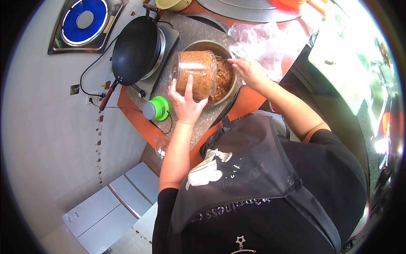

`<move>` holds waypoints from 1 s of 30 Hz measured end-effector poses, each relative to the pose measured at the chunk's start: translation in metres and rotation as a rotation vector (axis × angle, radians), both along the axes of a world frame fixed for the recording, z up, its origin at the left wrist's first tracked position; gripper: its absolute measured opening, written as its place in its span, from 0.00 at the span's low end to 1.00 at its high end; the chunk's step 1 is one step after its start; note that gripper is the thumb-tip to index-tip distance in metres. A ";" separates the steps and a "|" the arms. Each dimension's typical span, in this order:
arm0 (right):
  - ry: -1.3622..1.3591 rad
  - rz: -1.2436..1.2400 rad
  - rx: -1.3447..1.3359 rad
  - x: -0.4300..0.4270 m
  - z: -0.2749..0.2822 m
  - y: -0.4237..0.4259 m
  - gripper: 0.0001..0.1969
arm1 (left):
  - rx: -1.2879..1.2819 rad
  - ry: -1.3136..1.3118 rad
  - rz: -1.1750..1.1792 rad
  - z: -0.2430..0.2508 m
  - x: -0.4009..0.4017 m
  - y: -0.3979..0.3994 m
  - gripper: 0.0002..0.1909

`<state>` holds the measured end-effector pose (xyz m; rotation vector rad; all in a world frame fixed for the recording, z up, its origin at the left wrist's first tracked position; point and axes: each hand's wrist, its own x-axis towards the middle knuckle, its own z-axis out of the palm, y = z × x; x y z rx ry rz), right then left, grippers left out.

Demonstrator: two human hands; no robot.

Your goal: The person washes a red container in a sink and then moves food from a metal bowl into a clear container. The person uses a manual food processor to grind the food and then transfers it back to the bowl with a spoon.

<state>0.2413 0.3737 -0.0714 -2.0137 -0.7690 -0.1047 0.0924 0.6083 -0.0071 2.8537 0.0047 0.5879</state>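
Note:
My left hand (187, 106) grips a clear plastic jar (196, 74) full of brown shredded or flaky food. The jar lies tilted on its side, its right end over a round metal bowl (233, 90). Loose brown flakes (223, 77) of similar look lie in the bowl, partly hidden by the jar. At the bowl's right rim is my right hand (252, 73), fingers stretched out toward the flakes, with nothing seen in them. Whether its fingertips touch the rim I cannot tell.
Left of the bowl, a black wok (136, 50) rests on a cooktop (168, 43). A green and grey corded device (157, 108) stands near my left wrist. Clear plastic bags (260, 44) lie behind my right hand. A clear plastic container (161, 146) sits by the counter's left edge.

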 end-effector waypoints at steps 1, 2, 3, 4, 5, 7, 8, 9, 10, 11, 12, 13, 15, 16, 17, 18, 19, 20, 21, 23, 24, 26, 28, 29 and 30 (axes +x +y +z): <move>-0.001 0.003 0.000 -0.001 0.001 0.000 0.11 | 0.000 -0.001 0.003 0.000 0.001 0.000 0.58; 0.020 0.017 -0.018 -0.004 0.003 -0.001 0.11 | 0.010 -0.004 -0.013 -0.001 0.002 0.000 0.57; 0.039 0.031 -0.035 -0.006 0.006 -0.002 0.12 | 0.022 -0.009 -0.029 -0.001 0.004 0.001 0.57; 0.035 0.034 -0.035 -0.007 0.006 -0.001 0.12 | 0.031 0.008 -0.030 -0.001 0.006 0.003 0.57; 0.016 0.036 -0.046 -0.009 0.003 0.000 0.12 | 0.031 0.005 -0.027 0.000 0.006 0.004 0.57; 0.001 0.035 -0.061 -0.012 -0.001 0.001 0.13 | 0.035 -0.056 -0.034 0.002 0.005 0.004 0.57; -0.013 0.042 -0.041 -0.014 -0.002 0.001 0.13 | 0.033 -0.056 -0.033 0.004 0.005 0.004 0.57; -0.026 0.049 -0.023 -0.015 -0.003 0.001 0.14 | 0.025 -0.067 -0.014 0.009 0.007 0.003 0.57; -0.026 0.051 -0.026 -0.016 -0.006 0.002 0.14 | 0.018 -0.077 0.005 0.011 0.008 0.003 0.57; -0.021 0.063 -0.074 -0.016 -0.010 0.002 0.14 | -0.037 -0.100 0.022 0.011 0.010 0.007 0.58; -0.017 0.074 -0.122 -0.015 -0.011 0.002 0.14 | -0.073 -0.112 0.065 0.013 0.012 0.007 0.58; -0.017 0.075 -0.125 -0.015 -0.011 0.002 0.14 | -0.109 -0.123 0.109 0.017 0.013 0.006 0.58; 0.056 0.046 -0.265 -0.013 -0.007 0.002 0.15 | -0.234 -0.150 0.198 0.024 0.011 0.005 0.58; 0.054 0.049 -0.267 -0.012 -0.002 0.002 0.15 | -0.287 -0.176 0.225 0.022 0.007 0.008 0.59; 0.023 0.033 -0.241 -0.010 0.004 0.001 0.14 | -0.340 -0.201 0.252 0.019 0.002 0.011 0.59; -0.008 0.023 -0.212 -0.009 0.011 0.003 0.14 | -0.338 -0.204 0.260 0.017 -0.004 0.014 0.59; -0.010 0.032 -0.211 -0.009 0.014 0.004 0.14 | -0.461 -0.241 0.281 0.015 -0.010 0.015 0.58; -0.043 0.049 -0.208 -0.008 0.017 0.005 0.14 | -0.583 -0.280 0.301 0.014 -0.015 0.017 0.58; -0.076 0.063 -0.207 -0.008 0.019 0.005 0.14 | -0.583 -0.283 0.308 0.013 -0.019 0.017 0.58; -0.120 0.091 -0.227 -0.014 0.017 0.010 0.14 | -0.618 -0.276 0.342 0.011 -0.026 0.017 0.58; -0.098 0.172 -0.238 -0.018 0.014 0.014 0.14 | -0.592 -0.271 0.353 0.012 -0.028 0.016 0.58; -0.086 0.266 -0.284 -0.025 0.010 0.025 0.12 | -0.575 -0.272 0.369 0.011 -0.033 0.015 0.57; -0.118 0.226 -0.319 -0.015 -0.004 0.038 0.11 | -0.563 -0.250 0.389 0.010 -0.036 0.012 0.57; -0.143 0.179 -0.350 -0.006 -0.013 0.045 0.10 | -0.565 -0.258 0.392 0.011 -0.037 0.010 0.57; -0.197 0.116 -0.325 0.003 -0.021 0.053 0.11 | -0.545 -0.223 0.412 0.010 -0.041 0.009 0.57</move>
